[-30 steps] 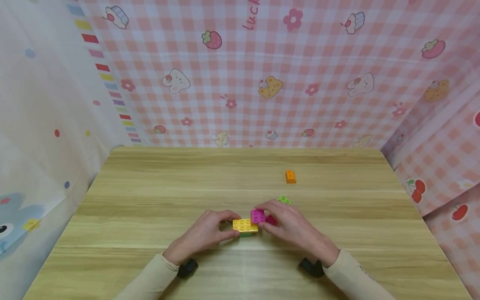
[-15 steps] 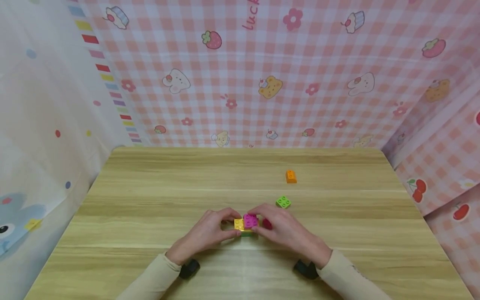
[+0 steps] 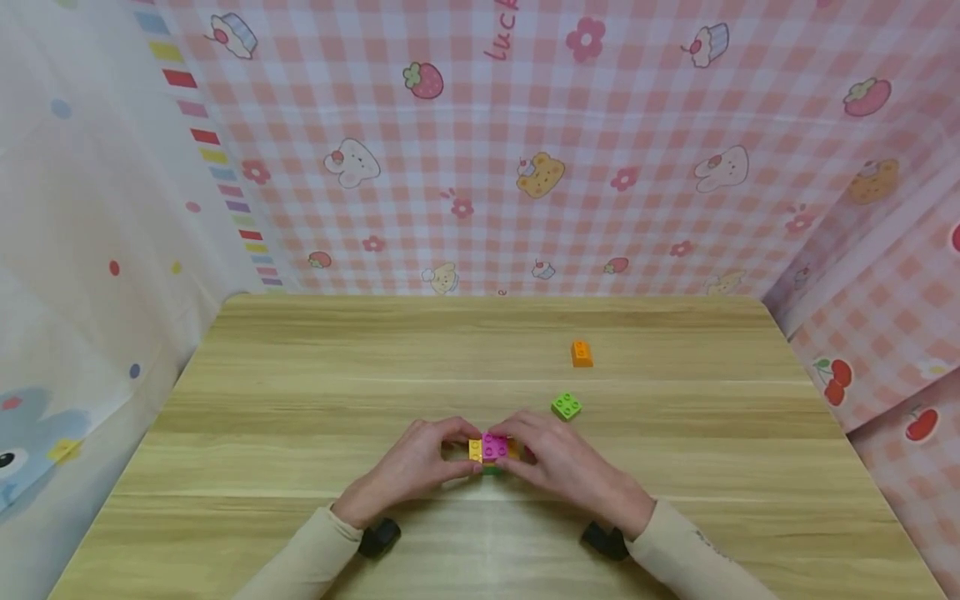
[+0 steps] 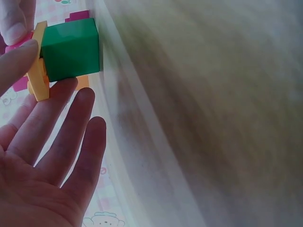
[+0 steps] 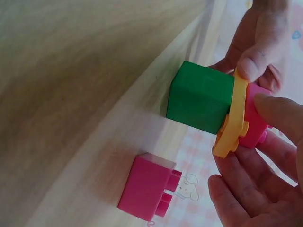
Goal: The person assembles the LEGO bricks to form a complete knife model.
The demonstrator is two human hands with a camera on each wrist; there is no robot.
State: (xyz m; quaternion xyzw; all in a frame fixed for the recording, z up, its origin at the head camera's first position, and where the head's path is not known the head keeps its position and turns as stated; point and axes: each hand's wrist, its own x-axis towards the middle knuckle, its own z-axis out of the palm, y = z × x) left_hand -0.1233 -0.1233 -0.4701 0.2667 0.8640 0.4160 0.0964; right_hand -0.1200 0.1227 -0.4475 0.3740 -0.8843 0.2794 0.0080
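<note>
My left hand (image 3: 420, 457) pinches the left end of a yellow building plate (image 3: 476, 451) between thumb and fingers. Under that plate is a green block (image 5: 201, 97), standing on the table. On top of the plate sits a magenta brick (image 3: 494, 447), held between the thumb and fingers of my right hand (image 3: 573, 467). In the right wrist view a few yellow studs show beside this magenta brick (image 5: 254, 113); whether it is fully pressed down I cannot tell. Another pink brick (image 5: 144, 187) stands on the table close by, covered by my right hand in the head view.
A lime green brick (image 3: 566, 407) lies beyond my right hand on the wooden table (image 3: 337, 358). Farther back is an orange brick (image 3: 581, 353) with a sloped side. Patterned cloth (image 3: 487, 225) hangs behind the table and at both sides.
My right hand has carried the magenta brick left onto the yellow plate. The lime green brick has come into full view, while the other pink brick is now covered. The left hand barely moved.
</note>
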